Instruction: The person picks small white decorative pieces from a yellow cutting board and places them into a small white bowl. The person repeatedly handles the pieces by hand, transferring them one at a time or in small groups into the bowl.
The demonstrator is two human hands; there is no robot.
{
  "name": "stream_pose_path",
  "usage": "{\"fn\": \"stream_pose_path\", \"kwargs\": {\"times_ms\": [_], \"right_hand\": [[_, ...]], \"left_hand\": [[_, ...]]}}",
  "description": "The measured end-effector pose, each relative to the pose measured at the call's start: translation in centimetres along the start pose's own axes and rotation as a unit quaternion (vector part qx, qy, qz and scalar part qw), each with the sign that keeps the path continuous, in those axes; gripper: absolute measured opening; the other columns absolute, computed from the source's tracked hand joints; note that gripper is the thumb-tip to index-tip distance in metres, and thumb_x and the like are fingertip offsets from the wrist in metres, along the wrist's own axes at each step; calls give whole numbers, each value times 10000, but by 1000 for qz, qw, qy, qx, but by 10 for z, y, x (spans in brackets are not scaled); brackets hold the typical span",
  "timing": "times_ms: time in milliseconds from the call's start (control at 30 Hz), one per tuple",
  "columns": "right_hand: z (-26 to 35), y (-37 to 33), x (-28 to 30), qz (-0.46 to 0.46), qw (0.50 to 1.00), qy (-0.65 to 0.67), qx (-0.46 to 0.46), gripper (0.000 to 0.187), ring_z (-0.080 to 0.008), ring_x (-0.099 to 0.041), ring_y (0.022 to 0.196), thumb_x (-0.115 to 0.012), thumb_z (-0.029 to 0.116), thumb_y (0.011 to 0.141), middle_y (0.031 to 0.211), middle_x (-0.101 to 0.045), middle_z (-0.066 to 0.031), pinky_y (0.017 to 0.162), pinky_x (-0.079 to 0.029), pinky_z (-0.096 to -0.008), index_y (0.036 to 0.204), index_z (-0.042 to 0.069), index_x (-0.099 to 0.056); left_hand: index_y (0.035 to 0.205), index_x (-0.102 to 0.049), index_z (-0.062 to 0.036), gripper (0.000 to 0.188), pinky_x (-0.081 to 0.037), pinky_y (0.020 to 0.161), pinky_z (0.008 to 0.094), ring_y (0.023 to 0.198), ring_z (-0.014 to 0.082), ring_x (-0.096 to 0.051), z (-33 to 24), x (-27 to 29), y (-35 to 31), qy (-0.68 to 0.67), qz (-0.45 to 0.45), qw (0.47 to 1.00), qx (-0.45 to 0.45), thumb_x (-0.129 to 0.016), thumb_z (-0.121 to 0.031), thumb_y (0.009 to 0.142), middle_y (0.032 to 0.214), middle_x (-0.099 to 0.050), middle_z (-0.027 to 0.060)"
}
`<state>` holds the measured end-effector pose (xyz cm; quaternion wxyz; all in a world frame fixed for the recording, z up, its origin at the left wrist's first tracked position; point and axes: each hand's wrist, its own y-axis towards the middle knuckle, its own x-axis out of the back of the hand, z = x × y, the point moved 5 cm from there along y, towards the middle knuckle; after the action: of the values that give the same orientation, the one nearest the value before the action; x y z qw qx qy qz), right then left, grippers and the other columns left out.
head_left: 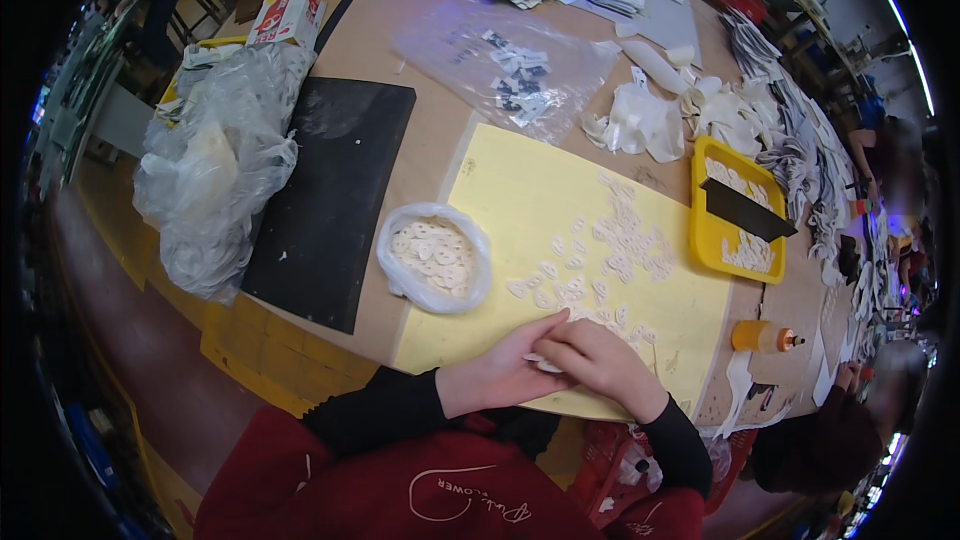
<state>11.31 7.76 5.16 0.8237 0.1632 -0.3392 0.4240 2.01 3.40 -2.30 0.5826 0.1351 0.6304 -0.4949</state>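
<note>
My left hand (503, 368) is cupped near the front edge of the yellow sheet (500, 175), closed around a small pale cut-out piece (543, 363). Over its palm bends my right hand (603, 358), fingers curled together; whatever is between those fingers is hidden. Many loose pale pieces (622, 235), oval with small holes, lie scattered on the sheet just beyond both hands. To the left of them stands a white plastic bag (393, 285), its rim rolled down, filled with similar pieces (435, 252).
A black board (335, 190) and bundled clear plastic (215, 165) lie at left. On the right are a yellow tray (699, 205) with a black divider (745, 210), and an orange bottle (757, 337). White material scraps (640, 120) lie beyond. People work at far right.
</note>
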Motion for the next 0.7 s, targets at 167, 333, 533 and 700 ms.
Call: {"fn": "stream_pose_path", "kwargs": {"times_ms": [167,333,533,700], "right_hand": [[11,12,1,-27,987,-78,139,375,-322,-633,945,-757,291,867,1098,-642,-130,841,-495,-425,1146,53,-679],[23,12,26,-119,981,-74,136,411,-291,-617,985,-790,232,859,1127,-621,-115,861,-518,-389,1213,65,-667],[18,2,25,-149,987,18,-64,349,-211,-683,927,-788,28,850,1122,-635,-123,751,-580,-318,1183,0,-686],[8,10,24,-112,981,74,-137,213,-212,-673,832,-758,50,885,983,-657,-115,747,-557,-297,1079,-13,-698]], "left_hand": [[1365,-512,-41,359,-471,1096,390,1250,200,-572,-14,4,-14,74,-73,993,-50,-418,-268,1103,1331,-578,100],[1375,-517,-54,340,-492,1081,407,1229,208,-594,-22,8,-15,1,110,992,-63,-448,-233,1095,1331,-592,100],[1356,-520,-27,315,-472,1129,424,1236,247,-596,-25,5,-24,-21,10,999,-37,-488,-179,1081,1311,-600,119],[1385,-501,-8,340,-441,1184,393,1271,223,-577,-28,6,-27,-40,54,996,-55,-472,-176,1092,1327,-578,102]]}}
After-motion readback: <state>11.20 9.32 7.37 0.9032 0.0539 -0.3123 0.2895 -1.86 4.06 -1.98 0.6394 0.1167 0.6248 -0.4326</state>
